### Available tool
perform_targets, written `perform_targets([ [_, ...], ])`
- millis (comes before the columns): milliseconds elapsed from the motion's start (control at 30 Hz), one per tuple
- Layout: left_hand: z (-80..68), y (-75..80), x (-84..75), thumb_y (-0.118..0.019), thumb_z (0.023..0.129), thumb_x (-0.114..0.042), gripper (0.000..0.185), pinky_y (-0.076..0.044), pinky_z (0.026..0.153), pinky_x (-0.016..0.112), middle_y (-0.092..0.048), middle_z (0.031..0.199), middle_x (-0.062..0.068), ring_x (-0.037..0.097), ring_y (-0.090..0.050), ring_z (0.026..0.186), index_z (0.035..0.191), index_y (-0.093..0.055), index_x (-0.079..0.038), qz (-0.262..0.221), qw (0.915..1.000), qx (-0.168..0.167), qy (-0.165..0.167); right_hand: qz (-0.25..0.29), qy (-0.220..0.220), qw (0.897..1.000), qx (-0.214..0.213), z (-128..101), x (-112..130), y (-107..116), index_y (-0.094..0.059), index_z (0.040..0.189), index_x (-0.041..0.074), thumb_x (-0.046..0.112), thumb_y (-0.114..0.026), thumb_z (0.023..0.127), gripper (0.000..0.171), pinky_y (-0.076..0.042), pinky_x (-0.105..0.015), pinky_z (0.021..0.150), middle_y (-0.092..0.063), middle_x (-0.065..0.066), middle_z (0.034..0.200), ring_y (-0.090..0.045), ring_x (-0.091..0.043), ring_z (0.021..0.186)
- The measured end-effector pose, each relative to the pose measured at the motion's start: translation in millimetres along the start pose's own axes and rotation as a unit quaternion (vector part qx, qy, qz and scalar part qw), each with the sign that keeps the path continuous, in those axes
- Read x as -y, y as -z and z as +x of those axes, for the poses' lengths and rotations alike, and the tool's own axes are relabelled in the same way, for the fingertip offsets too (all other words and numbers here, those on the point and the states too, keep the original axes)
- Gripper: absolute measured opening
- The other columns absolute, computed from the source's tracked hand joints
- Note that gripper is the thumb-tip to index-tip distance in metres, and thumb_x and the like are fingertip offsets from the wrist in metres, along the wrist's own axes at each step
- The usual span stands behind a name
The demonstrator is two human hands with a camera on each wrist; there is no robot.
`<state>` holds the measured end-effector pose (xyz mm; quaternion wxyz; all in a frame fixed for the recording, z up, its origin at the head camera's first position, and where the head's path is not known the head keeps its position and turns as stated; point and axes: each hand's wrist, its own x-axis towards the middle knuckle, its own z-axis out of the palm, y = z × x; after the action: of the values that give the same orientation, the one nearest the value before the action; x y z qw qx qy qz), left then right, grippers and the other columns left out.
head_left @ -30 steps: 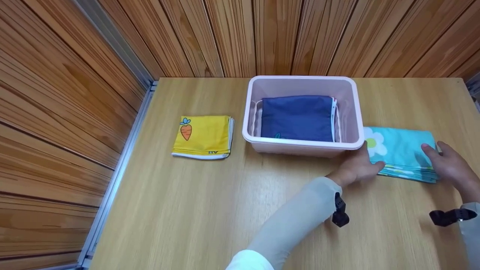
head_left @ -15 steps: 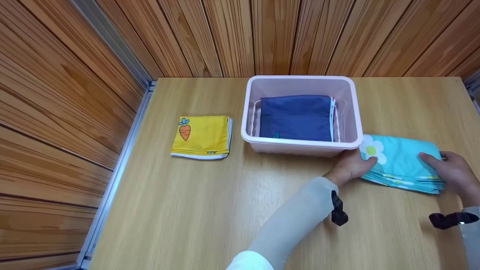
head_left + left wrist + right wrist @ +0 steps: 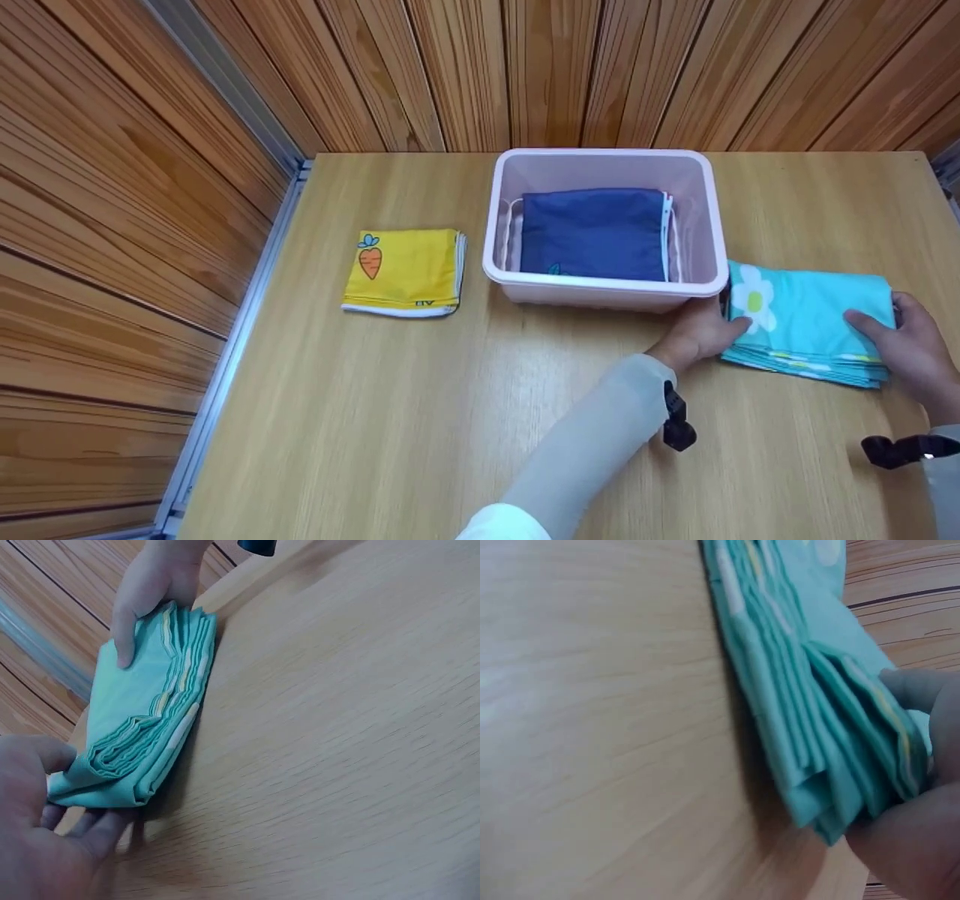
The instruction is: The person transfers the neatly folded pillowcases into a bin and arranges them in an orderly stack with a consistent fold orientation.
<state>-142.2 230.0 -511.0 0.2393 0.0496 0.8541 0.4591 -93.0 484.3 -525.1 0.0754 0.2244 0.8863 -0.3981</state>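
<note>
A folded turquoise cloth [image 3: 821, 311] with a white flower print lies to the right of the pink bin, its stacked layers facing the near side. My left hand [image 3: 697, 330] pinches its left end; in the left wrist view, the thumb of the left hand [image 3: 34, 817] is on top and its fingers reach underneath. At the other end, my right hand [image 3: 916, 349] grips the cloth with the thumb over the upper face. The right wrist view shows the layers of the cloth [image 3: 780, 682] fanning slightly apart beside the right hand [image 3: 915, 847].
The pink plastic bin [image 3: 600, 292] stands at the back middle, its corner just above my left hand. Inside it lies a folded navy cloth [image 3: 596, 232]. Farther left is a folded yellow cloth [image 3: 412, 262] with a carrot print. Wooden panels [image 3: 547, 75] rise behind the table.
The turquoise cloth has shifted toward me and slightly right, gripped at both ends. My right hand moved nearer and to the right with it; the left moved slightly left. Bin and yellow cloth stayed put.
</note>
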Motion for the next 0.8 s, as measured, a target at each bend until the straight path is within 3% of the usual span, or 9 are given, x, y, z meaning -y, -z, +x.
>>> perform_targets([
  [100, 0.0, -3.3, 0.0, -0.069, 0.099, -0.028, 0.075, -0.03, 0.113, 0.015, -0.027, 0.162, -0.024, -0.009, -0.033, 0.138, 0.16, -0.027, -0.036, 0.019, 0.9997, -0.005, -0.012, 0.015, 0.029, 0.999, -0.023, -1, -8, -4, -0.018, 0.156, -0.007, 0.04, -0.044, 0.108, 0.072, -0.046, -0.016, 0.092, -0.049, -0.016, 0.137, -0.052, -0.01, 0.106],
  [167, 0.4, -5.1, 0.2, -0.066, 0.101, -0.026, 0.074, -0.027, 0.114, 0.014, -0.023, 0.163, -0.023, -0.009, -0.029, 0.141, 0.161, -0.025, -0.039, 0.032, 0.9993, -0.002, -0.017, 0.033, 0.044, 0.998, -0.039, -2, -13, -7, -0.027, 0.153, -0.001, 0.037, -0.046, 0.108, 0.062, -0.04, -0.006, 0.072, -0.052, 0.005, 0.119, -0.048, 0.006, 0.091],
  [233, 0.9, -6.1, 1.0, -0.062, 0.103, -0.023, 0.073, -0.025, 0.115, 0.014, -0.021, 0.164, -0.023, -0.009, -0.025, 0.143, 0.161, -0.022, -0.043, 0.038, 0.999, 0.007, -0.022, 0.047, 0.051, 0.996, -0.052, -2, -16, -9, -0.031, 0.15, 0.002, 0.034, -0.047, 0.108, 0.055, -0.04, -0.005, 0.069, -0.051, 0.012, 0.114, -0.046, 0.012, 0.087],
  [333, 1.5, -6.7, 1.6, -0.056, 0.105, -0.018, 0.07, -0.024, 0.116, 0.015, -0.021, 0.164, -0.024, -0.009, -0.022, 0.144, 0.159, -0.022, -0.049, 0.037, 0.9988, 0.022, -0.023, 0.057, 0.04, 0.996, -0.06, -2, -17, -12, -0.029, 0.152, 0.006, 0.034, -0.045, 0.108, 0.053, -0.04, -0.004, 0.072, -0.056, -0.008, 0.13, -0.046, 0.013, 0.092],
  [433, 0.5, -7.0, 3.1, -0.055, 0.106, -0.02, 0.069, -0.025, 0.116, 0.017, -0.021, 0.163, -0.024, -0.008, -0.02, 0.145, 0.158, -0.023, -0.052, 0.034, 0.9983, 0.036, -0.029, 0.053, 0.02, 0.997, -0.058, -2, -18, -14, -0.018, 0.159, 0.006, 0.037, -0.041, 0.109, 0.063, -0.04, -0.005, 0.086, -0.033, -0.027, 0.158, -0.051, 0.002, 0.115],
  [500, -0.6, -7.6, 3.6, -0.057, 0.105, -0.028, 0.067, -0.026, 0.116, 0.018, -0.019, 0.164, -0.025, -0.007, -0.019, 0.146, 0.157, -0.023, -0.052, 0.038, 0.9978, 0.044, -0.033, 0.064, 0.017, 0.996, -0.054, -1, -19, -16, -0.011, 0.162, 0.01, 0.037, -0.041, 0.109, 0.066, -0.036, -0.012, 0.105, -0.019, -0.026, 0.165, -0.042, -0.009, 0.139],
  [600, -2.5, -8.2, 5.2, -0.061, 0.101, -0.044, 0.069, -0.026, 0.117, 0.019, -0.015, 0.165, -0.025, -0.007, -0.016, 0.147, 0.158, -0.022, -0.052, 0.039, 0.9971, 0.056, -0.033, 0.092, 0.038, 0.994, -0.046, -1, -19, -17, 0.003, 0.164, 0.02, 0.033, -0.045, 0.108, 0.074, -0.013, -0.031, 0.124, -0.003, -0.019, 0.169, -0.011, -0.023, 0.156],
  [700, -3.4, -8.8, 7.0, -0.063, 0.098, -0.051, 0.072, -0.026, 0.117, 0.02, -0.012, 0.165, -0.026, -0.007, -0.014, 0.147, 0.158, -0.022, -0.052, 0.034, 0.9971, 0.065, -0.019, 0.108, 0.078, 0.991, -0.031, -1, -19, -18, 0.012, 0.163, 0.029, 0.028, -0.051, 0.107, 0.084, 0.007, -0.038, 0.123, 0.011, -0.007, 0.17, 0.012, -0.022, 0.155],
  [800, -2.6, -9.7, 8.2, -0.062, 0.099, -0.051, 0.071, -0.026, 0.116, 0.018, -0.012, 0.165, -0.026, -0.008, -0.014, 0.147, 0.158, -0.023, -0.05, 0.044, 0.9965, 0.07, -0.011, 0.097, 0.109, 0.989, -0.017, -1, -19, -18, 0.007, 0.163, 0.032, 0.026, -0.055, 0.106, 0.084, 0.018, -0.041, 0.12, 0.02, 0.003, 0.168, 0.024, -0.016, 0.151],
])
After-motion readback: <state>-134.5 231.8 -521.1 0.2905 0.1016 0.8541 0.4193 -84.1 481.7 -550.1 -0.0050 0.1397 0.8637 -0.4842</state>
